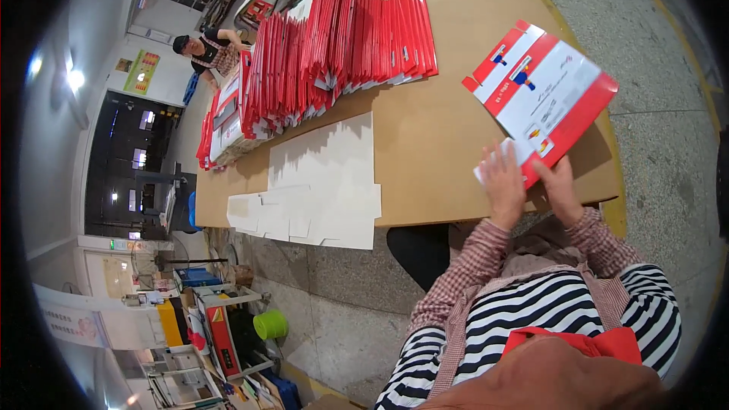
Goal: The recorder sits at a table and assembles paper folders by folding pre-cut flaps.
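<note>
I have 2 bare hands on the feed, both at the near corner of a flat red-and-white printed cardboard carton point(558, 95). Carton lies skewed over the right part of the long brown cardboard-covered table point(433, 137); its right corner reaches past the table's right edge in my view. Printed face up, small blue figures on it, slotted flaps along the far-left edge.

Left hand point(503, 188): fingers extended and spread, laid against a small white flap at the carton's near corner; not clenched. Right hand point(560, 193): just beside it, thumb side touching the red near edge. I can't tell whether its fingers are gripping underneath.

Left of the carton, well apart: a long dense row of folded red cardboard pieces point(342, 49), packed side by side on edge, tops uneven. Nearer the wearer, plain white cardboard sheets point(326, 167) overlap and overhang the table's near edge.

At the row's far end I see 1 co-worker point(211, 52) in a dark cap and checked apron, arms toward the pieces; what those hands hold, I can't make out. Floor, lower left: bright green plastic bucket point(271, 324) beside a metal-framed rack point(228, 330).
</note>
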`<action>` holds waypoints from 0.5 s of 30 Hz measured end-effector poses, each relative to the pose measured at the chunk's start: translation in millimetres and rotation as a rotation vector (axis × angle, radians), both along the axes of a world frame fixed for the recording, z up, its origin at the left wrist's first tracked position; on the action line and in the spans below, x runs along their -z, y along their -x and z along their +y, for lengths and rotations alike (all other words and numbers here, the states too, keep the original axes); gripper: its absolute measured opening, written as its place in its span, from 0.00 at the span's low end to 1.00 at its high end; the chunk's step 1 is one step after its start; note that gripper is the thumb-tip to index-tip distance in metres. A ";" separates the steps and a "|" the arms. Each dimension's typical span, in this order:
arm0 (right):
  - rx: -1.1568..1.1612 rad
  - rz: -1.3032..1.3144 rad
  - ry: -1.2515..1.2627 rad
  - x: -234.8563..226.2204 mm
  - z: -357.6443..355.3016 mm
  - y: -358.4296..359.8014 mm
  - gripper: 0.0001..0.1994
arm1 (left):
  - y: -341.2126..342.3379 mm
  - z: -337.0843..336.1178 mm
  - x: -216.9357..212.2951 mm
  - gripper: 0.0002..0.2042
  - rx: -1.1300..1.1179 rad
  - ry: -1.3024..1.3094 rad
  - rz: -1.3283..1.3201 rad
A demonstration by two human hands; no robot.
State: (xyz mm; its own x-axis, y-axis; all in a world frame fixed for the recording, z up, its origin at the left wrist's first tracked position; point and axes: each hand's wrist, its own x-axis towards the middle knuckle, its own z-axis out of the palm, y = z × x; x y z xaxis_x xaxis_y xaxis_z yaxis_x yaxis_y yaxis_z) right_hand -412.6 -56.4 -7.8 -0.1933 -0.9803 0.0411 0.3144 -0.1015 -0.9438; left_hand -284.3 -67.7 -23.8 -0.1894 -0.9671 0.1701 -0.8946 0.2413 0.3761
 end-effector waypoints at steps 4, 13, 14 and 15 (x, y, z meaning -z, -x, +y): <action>-0.219 -0.090 -0.209 -36.4 -13.2 54.5 0.32 | -8.3 20.3 -18.8 0.29 0.032 0.268 0.376; -0.599 0.632 -0.135 -30.3 -213.9 176.2 0.34 | -99.9 17.5 -1.0 0.32 -0.189 0.352 0.130; -0.566 0.655 -0.012 -11.8 -262.1 169.5 0.33 | -94.9 16.6 -4.5 0.32 -0.159 0.290 0.128; -0.450 0.558 -0.195 -4.5 -305.6 143.2 0.32 | -96.7 17.9 -3.5 0.33 -0.213 0.293 0.091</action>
